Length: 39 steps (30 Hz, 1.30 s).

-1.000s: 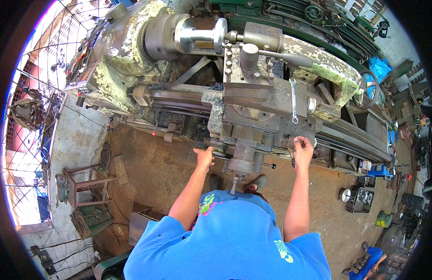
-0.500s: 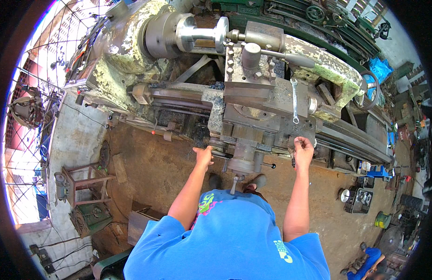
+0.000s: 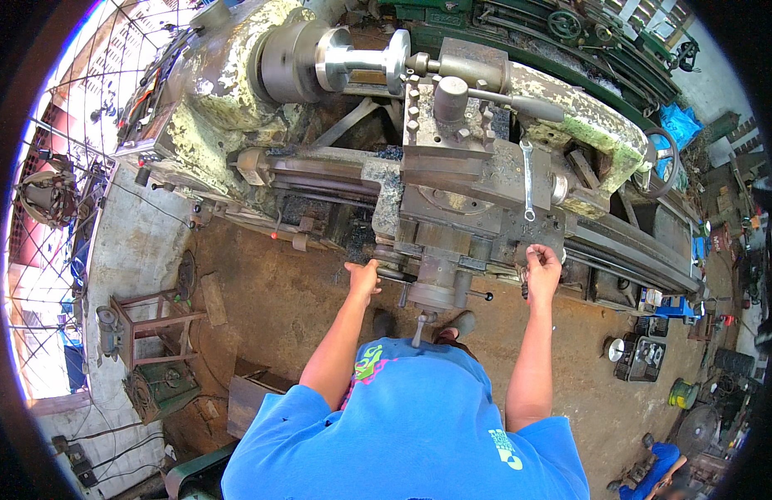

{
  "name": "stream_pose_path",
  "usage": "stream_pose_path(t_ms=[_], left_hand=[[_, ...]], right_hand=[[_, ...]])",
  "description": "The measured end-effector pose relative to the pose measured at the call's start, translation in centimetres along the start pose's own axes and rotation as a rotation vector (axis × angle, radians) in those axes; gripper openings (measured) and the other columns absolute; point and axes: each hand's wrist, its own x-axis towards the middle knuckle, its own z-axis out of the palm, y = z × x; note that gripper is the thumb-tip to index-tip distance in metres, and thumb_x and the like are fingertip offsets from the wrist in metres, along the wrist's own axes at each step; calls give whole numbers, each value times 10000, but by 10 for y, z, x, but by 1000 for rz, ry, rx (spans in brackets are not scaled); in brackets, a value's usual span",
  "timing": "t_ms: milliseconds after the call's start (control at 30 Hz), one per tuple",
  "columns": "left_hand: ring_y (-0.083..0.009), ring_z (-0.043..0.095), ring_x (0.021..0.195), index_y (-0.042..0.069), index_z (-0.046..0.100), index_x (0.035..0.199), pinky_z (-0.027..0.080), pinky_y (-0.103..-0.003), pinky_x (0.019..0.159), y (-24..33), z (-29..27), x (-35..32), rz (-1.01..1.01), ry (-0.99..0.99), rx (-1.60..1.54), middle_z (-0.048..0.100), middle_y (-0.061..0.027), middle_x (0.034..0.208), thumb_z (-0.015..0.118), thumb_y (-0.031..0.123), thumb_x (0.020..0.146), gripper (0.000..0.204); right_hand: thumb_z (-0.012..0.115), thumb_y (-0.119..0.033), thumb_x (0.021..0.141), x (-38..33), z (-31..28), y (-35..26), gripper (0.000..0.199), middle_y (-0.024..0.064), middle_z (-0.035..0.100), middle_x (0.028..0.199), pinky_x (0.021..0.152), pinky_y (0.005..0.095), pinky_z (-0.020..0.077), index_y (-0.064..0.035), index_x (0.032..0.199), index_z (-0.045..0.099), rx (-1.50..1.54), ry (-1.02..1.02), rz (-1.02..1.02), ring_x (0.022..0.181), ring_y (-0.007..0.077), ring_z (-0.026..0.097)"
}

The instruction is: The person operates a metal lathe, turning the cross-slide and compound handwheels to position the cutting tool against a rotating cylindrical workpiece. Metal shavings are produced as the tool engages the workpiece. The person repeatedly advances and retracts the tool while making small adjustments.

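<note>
At frame centre, the left hand (image 3: 363, 277) closes its fingers on the lathe's (image 3: 452, 179) handwheel (image 3: 389, 263), gripped seemingly for turning; the right hand (image 3: 542, 268) clasps a handle (image 3: 524, 283) just right; a spanner (image 3: 527, 179) lies above on the carriage, within reach.

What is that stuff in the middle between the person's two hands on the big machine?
Head view: between the left hand and right hand hangs the lathe's rusty apron, with a crank handle pointing down.

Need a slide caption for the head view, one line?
Person in a blue shirt at a worn lathe, left hand and right hand on carriage controls.
</note>
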Motion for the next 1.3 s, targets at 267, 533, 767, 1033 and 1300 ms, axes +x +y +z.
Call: stream_pose_path(t_ms=[267,533,767,1033,1300], left_hand=[[-170,576,682,-55,-67,1455,545,-345,553,-2,-2,5,-10,-18,14,558,-112,882,614,270,879,950],[-162,542,638,23,202,1228,540,-347,522,-4,-2,7,10,9,-18,517,-106,858,623,282,871,609],[-156,521,596,67,266,1134,533,-352,502,-8,-3,12,11,19,-27,504,-100,824,631,293,862,509],[-146,518,588,71,267,1135,531,-338,485,-8,-3,14,7,11,-37,496,-87,801,627,292,865,501],[-155,523,623,69,269,1150,539,-364,519,-6,-5,11,-12,-2,-44,487,-92,830,619,283,866,498]], right_hand=[[702,-116,886,-3,0,-5,106,-61,482,637,445,232,293,-32,947,680,21,3,62,497,43,396],[703,-112,887,-2,0,-5,103,-60,492,637,441,230,291,-32,947,679,32,1,23,492,39,395],[705,-111,888,-3,0,-7,99,-59,499,638,440,228,289,-35,946,678,40,5,51,492,38,399],[685,-137,911,-2,-1,-5,147,-38,528,662,418,217,305,-11,980,654,26,-27,21,478,33,406],[702,-124,892,-1,-1,-1,117,-57,501,649,456,227,300,-32,961,675,20,-5,4,512,39,409]])
